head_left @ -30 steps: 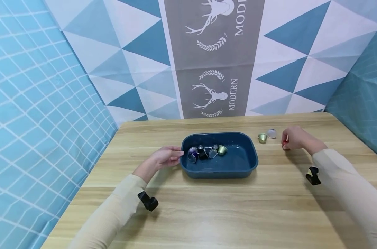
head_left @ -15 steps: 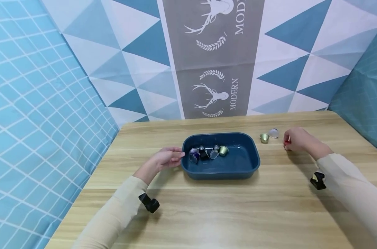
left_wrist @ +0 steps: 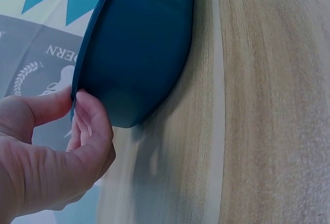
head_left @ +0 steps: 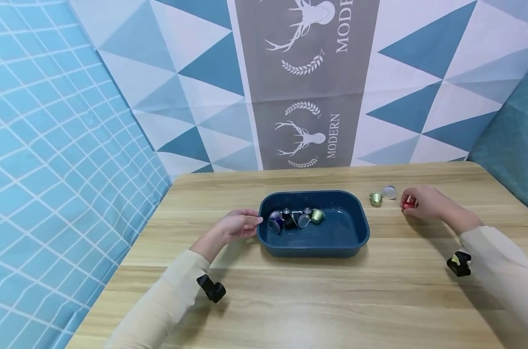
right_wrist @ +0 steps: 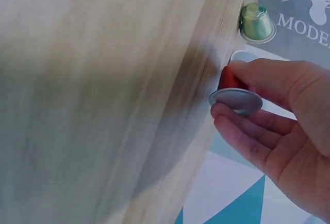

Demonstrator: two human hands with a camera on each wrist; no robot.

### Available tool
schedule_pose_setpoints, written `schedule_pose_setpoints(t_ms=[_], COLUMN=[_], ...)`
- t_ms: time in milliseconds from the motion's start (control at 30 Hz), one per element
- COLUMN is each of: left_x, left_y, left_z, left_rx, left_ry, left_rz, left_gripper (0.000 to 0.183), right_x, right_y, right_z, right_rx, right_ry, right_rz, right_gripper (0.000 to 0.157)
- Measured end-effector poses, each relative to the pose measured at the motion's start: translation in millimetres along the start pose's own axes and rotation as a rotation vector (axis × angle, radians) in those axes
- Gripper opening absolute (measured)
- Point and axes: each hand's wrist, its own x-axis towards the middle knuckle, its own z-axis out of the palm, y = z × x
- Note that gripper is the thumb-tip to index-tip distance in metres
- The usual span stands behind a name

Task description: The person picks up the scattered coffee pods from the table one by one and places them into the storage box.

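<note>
A dark blue rectangular basin (head_left: pixel 316 252) stands on the wooden table. My left hand (head_left: pixel 238 226) pinches its left rim between thumb and fingers, as the left wrist view shows up close (left_wrist: pixel 67 152). Inside, towards the left, lie several coffee capsules, among them a gold capsule (head_left: pixel 317 216) and a purple one (head_left: pixel 275 224). Right of the basin, my right hand (head_left: pixel 429 204) holds a red coffee capsule (right_wrist: pixel 229 80) between thumb and fingers, its silver lid (right_wrist: pixel 237 101) facing the right wrist camera.
Between the basin and my right hand, a gold-green capsule (head_left: pixel 376 199) stands beside a capsule with its pale lid (head_left: pixel 389 192) showing. The wooden table (head_left: pixel 299 300) ends at a patterned cloth backdrop (head_left: pixel 211 97). A small black device (head_left: pixel 459 264) sits on the right sleeve.
The red capsule shows more clearly in my right hand, which seems slightly lifted. My left hand stays on the basin's rim. The whole head view has shifted a little.
</note>
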Motion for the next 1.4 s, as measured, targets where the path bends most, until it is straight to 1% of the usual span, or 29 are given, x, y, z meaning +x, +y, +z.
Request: schedule_pose_setpoints(t_ms=[200,433,600,733,900,1133,1400], left_x=[-0.2,-0.9,-0.2,0.1,0.2,0.6,1.1], left_y=[0.9,2.2,3.1,2.7,1.6,2.4,2.6], left_z=[-0.2,-0.4,-0.3,-0.8,-2.3,-2.2,-2.2], left_rx=[-0.007,-0.018,-0.031,-0.034,-0.035,-0.026,-0.037], left_ry=[0.001,0.004,0.013,0.001,-0.014,-0.007,-0.017], left_rz=[-0.006,-0.021,-0.026,-0.023,-0.015,-0.023,-0.025], left_gripper=[0.03,0.028,0.029,0.029,0.03,0.031,0.03], right_x=[-2.8,-4.5,-6.0,-8.2,-8.5,-8.3,-8.9], right_y=[-3.1,-8.7,-12.5,-14.5,-16.4,-21.4,-34.4], right_z=[0.4,-0.3,0.4,2.5,3.1,0.1,-6.3], right_rx=[-0.012,-0.015,-0.018,-0.02,-0.04,-0.058,-0.071], right_ry=[0.069,0.062,0.087,0.104,0.147,0.217,0.232], right_rz=[-0.046,-0.041,-0.065,-0.082,-0.136,-0.211,-0.255], right_gripper=[0.012,0.011,0.015,0.018,0.019,0.021,0.024])
